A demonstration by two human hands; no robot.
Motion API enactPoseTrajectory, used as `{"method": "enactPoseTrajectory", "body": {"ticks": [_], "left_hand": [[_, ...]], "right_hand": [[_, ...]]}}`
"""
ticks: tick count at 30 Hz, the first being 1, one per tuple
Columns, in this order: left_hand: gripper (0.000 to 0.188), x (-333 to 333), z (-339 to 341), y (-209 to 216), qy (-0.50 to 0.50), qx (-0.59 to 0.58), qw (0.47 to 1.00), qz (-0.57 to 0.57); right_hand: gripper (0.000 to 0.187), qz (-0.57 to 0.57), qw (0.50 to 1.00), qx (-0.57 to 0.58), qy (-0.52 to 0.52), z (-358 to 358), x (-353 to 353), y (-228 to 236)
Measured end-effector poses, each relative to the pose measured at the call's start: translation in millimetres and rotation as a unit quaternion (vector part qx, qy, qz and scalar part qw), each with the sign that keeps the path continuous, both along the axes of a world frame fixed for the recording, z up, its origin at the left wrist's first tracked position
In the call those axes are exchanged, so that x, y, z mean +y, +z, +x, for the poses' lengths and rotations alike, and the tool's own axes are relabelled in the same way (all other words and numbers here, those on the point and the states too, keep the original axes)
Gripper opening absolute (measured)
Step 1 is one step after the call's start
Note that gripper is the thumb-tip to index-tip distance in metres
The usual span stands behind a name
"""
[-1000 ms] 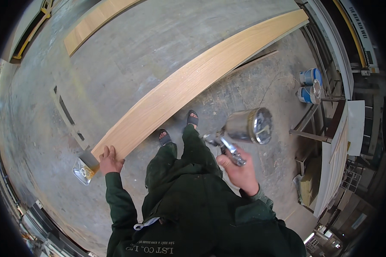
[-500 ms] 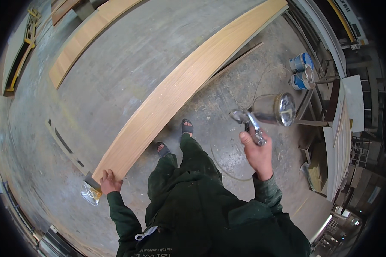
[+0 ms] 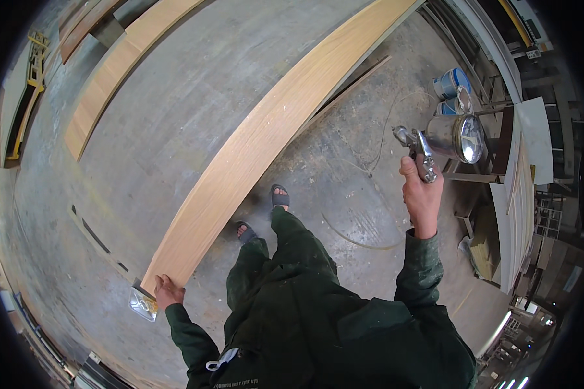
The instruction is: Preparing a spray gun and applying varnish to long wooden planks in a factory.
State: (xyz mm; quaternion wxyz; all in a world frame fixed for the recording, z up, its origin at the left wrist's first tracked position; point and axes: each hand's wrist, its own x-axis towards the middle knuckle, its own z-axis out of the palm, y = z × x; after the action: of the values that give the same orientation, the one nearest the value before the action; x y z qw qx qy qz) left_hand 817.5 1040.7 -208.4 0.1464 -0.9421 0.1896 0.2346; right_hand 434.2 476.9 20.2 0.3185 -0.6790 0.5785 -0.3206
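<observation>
grey concrete floor spreads under a long wooden plank that runs slantwise across it. left hand closes on the plank's near end, just beside a shiny metal stand. right hand, well right of the plank, grips a spray gun with its metal cup. 2 blue cans stand beyond the gun. another plank lies left.

Two wooden boards, two blue cans, one spray gun.

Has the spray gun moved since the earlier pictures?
Yes. The spray gun in the right hand swung out to the person's right, toward the blue cans.
</observation>
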Motion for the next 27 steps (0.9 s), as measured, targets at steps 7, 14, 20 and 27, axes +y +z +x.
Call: {"method": "enactPoseTrajectory", "body": {"ticks": [7, 14, 20, 27], "left_hand": [[0.09, -9.7, 1.3, 13.4, -0.011, 0.018, 1.0, 0.006], [0.085, 1.9, -0.5, 19.8, -0.013, 0.006, 0.999, -0.038], [0.089, 0.6, 0.8, 24.7, -0.016, 0.006, 0.997, -0.069], [0.089, 3.7, -1.7, 25.3, -0.009, 0.01, 0.998, -0.06]], "right_hand": [[0.032, 0.086, 0.996, 0.006, 0.003, 4.0, 76.6, 20.3], [0.052, 0.118, 0.99, -0.019, 0.073, 15.3, 171.7, 18.9], [0.03, 0.279, 0.95, -0.017, 0.139, 30.3, 242.3, 28.4], [0.03, 0.306, 0.945, -0.001, 0.111, 15.5, 228.2, 29.7]]}}
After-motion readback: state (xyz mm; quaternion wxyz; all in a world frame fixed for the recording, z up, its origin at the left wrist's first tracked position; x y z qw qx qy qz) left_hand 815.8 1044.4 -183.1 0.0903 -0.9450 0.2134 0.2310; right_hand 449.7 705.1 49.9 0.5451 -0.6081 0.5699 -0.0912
